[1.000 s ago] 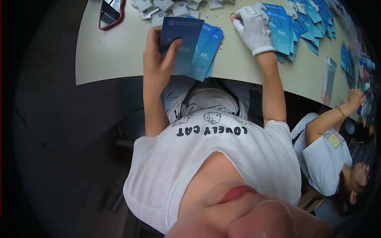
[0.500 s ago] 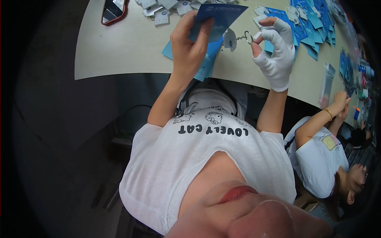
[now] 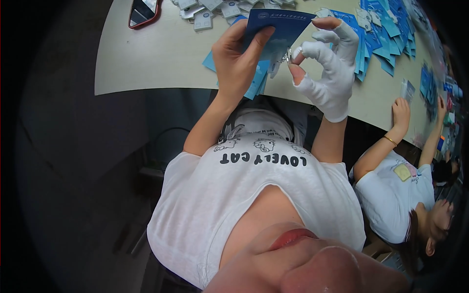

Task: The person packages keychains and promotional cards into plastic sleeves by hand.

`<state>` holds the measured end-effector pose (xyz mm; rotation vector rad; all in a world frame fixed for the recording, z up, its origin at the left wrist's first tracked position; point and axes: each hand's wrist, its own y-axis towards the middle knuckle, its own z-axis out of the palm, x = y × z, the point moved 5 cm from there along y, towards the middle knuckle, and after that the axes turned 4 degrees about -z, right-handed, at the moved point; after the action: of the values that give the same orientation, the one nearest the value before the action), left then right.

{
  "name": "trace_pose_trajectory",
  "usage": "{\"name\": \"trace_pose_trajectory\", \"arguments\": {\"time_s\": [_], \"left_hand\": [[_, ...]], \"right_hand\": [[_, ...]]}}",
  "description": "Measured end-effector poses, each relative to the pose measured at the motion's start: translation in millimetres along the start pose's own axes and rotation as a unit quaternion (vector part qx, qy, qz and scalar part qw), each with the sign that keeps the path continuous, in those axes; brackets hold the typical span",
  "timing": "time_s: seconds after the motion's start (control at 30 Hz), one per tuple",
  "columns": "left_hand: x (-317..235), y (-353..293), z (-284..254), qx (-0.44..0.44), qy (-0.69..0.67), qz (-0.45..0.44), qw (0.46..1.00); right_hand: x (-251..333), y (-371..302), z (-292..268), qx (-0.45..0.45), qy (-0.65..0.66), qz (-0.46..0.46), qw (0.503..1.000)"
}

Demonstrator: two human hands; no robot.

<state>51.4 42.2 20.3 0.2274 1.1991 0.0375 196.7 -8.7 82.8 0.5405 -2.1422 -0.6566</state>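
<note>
So, table [image 3: 146, 63] is the biggest item: pale top, edge bowed by the lens. Wearer's T-shirt [image 3: 205, 195] has bold dark lettering and line-drawn cartoon prints, upside down in view. Co-worker [image 3: 393, 195] sits at right, pale shirt with a coloured front print.

Pile of blue cards [image 3: 391, 39] overlaps at upper right, white tags among them. Heap of white tags [image 3: 202, 20] at top centre: small round marks, rest too small to read. Phone [image 3: 144, 10] lies left of that.

Left hand [image 3: 237, 58]: thumb on the face of a blue card [image 3: 278, 31], fingers behind, clamped. Card is raised above a card stack [image 3: 253, 88]; one pale line of print near its top, not legible.

Right hand [image 3: 332, 66], white glove with bare fingertips: thumb and index pinch a metal ring [image 3: 289, 55] at the card's edge.

Step in hand looks like ring-to-card. Can't tell if it's through. Next move probably calls for a steady card and ring lined up with the edge.
</note>
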Motion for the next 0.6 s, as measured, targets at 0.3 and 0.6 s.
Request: {"name": "trace_pose_trajectory", "arguments": {"time_s": [0.3,0.6], "left_hand": [[13.9,-11.6,15.2,0.048,-0.112,-0.114,0.986],[32.5,-20.0,34.7,0.054,-0.123,-0.111,0.985]], "right_hand": [[-17.7,-8.8,3.7,-0.069,-0.058,0.037,0.995],[-25.7,-22.7,-18.5,-0.15,0.129,0.132,0.971]]}}
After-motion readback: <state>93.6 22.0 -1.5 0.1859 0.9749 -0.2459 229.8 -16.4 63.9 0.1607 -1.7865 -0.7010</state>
